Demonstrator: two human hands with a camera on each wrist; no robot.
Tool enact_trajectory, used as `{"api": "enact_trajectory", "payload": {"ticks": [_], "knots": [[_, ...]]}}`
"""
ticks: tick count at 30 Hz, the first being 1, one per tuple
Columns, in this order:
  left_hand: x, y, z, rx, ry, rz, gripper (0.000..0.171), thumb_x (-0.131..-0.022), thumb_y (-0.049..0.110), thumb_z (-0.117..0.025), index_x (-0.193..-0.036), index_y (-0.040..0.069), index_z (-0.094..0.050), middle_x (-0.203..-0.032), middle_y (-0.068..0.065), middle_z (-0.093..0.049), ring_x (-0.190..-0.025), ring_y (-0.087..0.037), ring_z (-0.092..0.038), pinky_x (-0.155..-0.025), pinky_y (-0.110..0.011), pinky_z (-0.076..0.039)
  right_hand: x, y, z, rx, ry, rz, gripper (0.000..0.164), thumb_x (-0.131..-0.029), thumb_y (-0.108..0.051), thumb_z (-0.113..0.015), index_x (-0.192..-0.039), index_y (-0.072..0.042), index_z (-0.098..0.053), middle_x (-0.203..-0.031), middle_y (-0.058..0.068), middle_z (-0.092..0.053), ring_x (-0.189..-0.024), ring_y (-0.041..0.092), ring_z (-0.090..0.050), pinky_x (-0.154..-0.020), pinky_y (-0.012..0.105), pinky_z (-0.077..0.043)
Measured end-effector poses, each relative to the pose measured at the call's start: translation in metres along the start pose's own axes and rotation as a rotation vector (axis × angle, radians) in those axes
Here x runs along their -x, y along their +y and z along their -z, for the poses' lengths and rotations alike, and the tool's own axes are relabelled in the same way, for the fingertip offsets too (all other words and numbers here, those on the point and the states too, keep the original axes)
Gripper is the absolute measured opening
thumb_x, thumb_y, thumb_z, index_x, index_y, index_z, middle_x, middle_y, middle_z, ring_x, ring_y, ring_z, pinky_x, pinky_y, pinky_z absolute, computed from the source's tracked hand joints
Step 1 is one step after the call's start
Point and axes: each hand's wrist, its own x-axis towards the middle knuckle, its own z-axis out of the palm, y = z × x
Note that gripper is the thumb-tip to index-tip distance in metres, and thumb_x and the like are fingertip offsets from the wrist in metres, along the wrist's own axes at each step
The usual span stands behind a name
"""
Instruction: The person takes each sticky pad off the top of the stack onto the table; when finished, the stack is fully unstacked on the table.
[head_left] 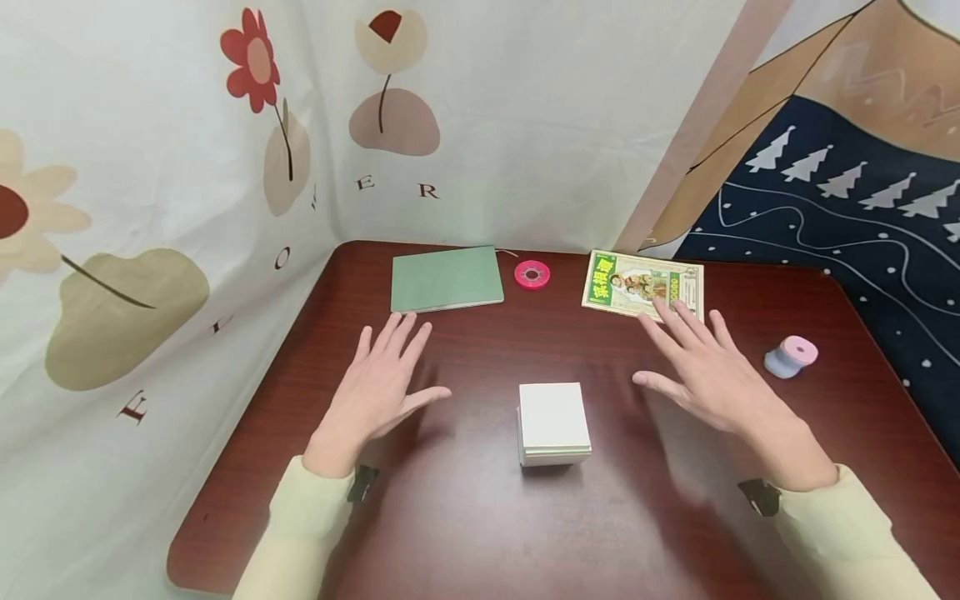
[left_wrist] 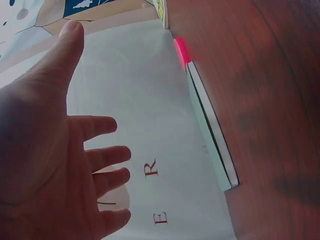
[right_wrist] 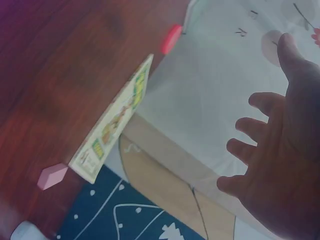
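Observation:
Both hands hover over the table with fingers spread and hold nothing. My left hand [head_left: 382, 379] is in front of a green notebook [head_left: 447, 279], its fingertips close to the notebook's near edge. At the right, my right hand [head_left: 701, 375] hangs near a booklet [head_left: 643, 283] with a green and yellow printed cover; its fingertips overlap the booklet's near edge in the head view. Between the hands stands a block of white square paper [head_left: 555, 417], touched by neither. The left wrist view shows the left thumb [left_wrist: 62, 55] held apart from the fingers.
A bright pink ring-shaped roll [head_left: 532, 274] lies between notebook and booklet. To the right stands a small spool-like thing [head_left: 791, 357] with a pink top. A pink block [right_wrist: 52, 176] shows beside the booklet in the right wrist view. Printed curtains [head_left: 525, 125] border the dark red table [head_left: 465, 517].

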Motion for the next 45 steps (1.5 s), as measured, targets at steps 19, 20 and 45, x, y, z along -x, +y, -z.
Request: {"api": "enact_trajectory", "payload": {"ticks": [19, 20, 45], "knots": [[-0.004, 0.097, -0.045, 0.987, -0.211, -0.086, 0.113, -0.069, 0.043, -0.089, -0.155, 0.031, -0.016, -0.154, 0.005, -0.031, -0.138, -0.016, -0.036, -0.11, -0.049, -0.029, -0.014, -0.082, -0.018, -0.359, -0.106, 0.411, 0.083, -0.084, -0.054, -0.071, -0.151, -0.018, -0.039, -0.158, 0.004, -0.028, -0.144, 0.027, -0.026, -0.114, 0.051, -0.022], [-0.005, 0.102, -0.047, 1.017, -0.214, -0.078, 0.112, -0.069, 0.042, -0.089, -0.154, 0.031, -0.018, -0.153, 0.006, -0.033, -0.137, -0.016, -0.038, -0.11, -0.048, -0.03, -0.015, -0.084, -0.02, -0.358, -0.112, 0.414, 0.083, -0.083, -0.053, -0.073, -0.151, -0.018, -0.039, -0.158, 0.003, -0.03, -0.143, 0.026, -0.029, -0.113, 0.049, -0.024], [-0.007, 0.116, -0.062, 1.135, -0.132, 0.006, 0.083, -0.07, 0.036, -0.089, -0.137, 0.026, -0.042, -0.129, 0.01, -0.054, -0.122, -0.013, -0.049, -0.104, -0.047, -0.037, -0.026, -0.067, -0.004, -0.477, 0.016, 0.308, 0.07, -0.075, -0.034, -0.085, -0.138, -0.02, -0.057, -0.136, -0.002, -0.051, -0.117, 0.015, -0.05, -0.087, 0.038, -0.048]]}}
